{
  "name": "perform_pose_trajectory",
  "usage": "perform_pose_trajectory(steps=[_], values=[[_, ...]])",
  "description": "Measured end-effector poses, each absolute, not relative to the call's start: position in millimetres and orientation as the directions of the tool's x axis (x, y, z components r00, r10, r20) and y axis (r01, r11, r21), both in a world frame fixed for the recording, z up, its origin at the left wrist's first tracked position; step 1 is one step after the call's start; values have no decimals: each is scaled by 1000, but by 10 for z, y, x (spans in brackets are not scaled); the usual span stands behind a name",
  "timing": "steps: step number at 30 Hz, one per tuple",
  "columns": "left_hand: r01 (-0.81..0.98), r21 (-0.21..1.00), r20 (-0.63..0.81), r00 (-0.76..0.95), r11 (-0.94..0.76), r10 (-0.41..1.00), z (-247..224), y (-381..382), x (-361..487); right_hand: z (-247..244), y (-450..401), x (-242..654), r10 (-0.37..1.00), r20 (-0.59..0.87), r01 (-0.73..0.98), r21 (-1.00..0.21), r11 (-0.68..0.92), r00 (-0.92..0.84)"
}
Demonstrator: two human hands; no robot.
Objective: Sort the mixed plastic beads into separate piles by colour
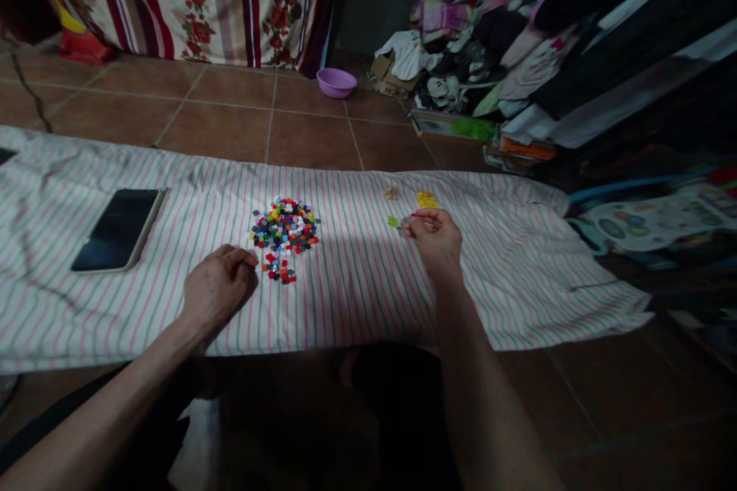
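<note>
"Where are the multicoloured tiles point(286, 229)?"
"Heaped on the striped cloth point(351, 276) — probably light, stiff; best pinched by their edges."
"Grip?"
"Left hand point(216, 284) loosely curled beside them, right hand point(437, 236) near the green tiles point(392, 222) — whether either holds one, I cannot tell."

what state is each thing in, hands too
Mixed pieces, loosely piled
Left hand, fingers curled, beside the mixed pieces
Right hand, fingertips close together, any grip unclear
Green pieces, grouped together
Yellow pieces, grouped together
Tan pieces, grouped together
Phone, lying flat, screen dark
Cloth, spread out, wrinkled
Basin, upright
Curtain, hanging down
</note>
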State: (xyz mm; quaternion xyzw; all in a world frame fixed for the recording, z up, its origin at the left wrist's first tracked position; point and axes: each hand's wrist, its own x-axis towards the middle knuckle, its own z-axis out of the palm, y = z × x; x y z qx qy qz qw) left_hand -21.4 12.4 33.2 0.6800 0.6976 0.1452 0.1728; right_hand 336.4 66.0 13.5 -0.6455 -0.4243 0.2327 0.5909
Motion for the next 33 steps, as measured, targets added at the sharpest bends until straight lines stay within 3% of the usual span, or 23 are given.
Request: perform_pose_trajectory(steps=[5, 11, 18, 23, 27, 33], values=[[892, 451, -10, -11, 15, 1000, 292, 110, -236, 179, 435, 3553, 905, 153, 427, -903, -35, 397], [894, 448, 4, -5, 3, 1000, 301, 109, -233, 187, 303, 3561, 976, 87, 742, -664, -93, 199], [894, 448, 0, -7, 6, 1000, 304, 104, -229, 205, 316, 3545, 992, 75, 862, -504, -50, 101], [903, 429, -22, -12, 20, 1000, 300, 111, -236, 214, 318, 3556, 997, 36, 882, -470, -40, 65], [909, 415, -29, -20, 30, 999, 319, 109, -219, 210, 327, 3578, 999, 13, 853, -521, -29, 42], [916, 402, -4, -6, 7, 1000, 351, 108, -205, 266, 318, 3573, 989, 115, 819, -574, -12, 95]])
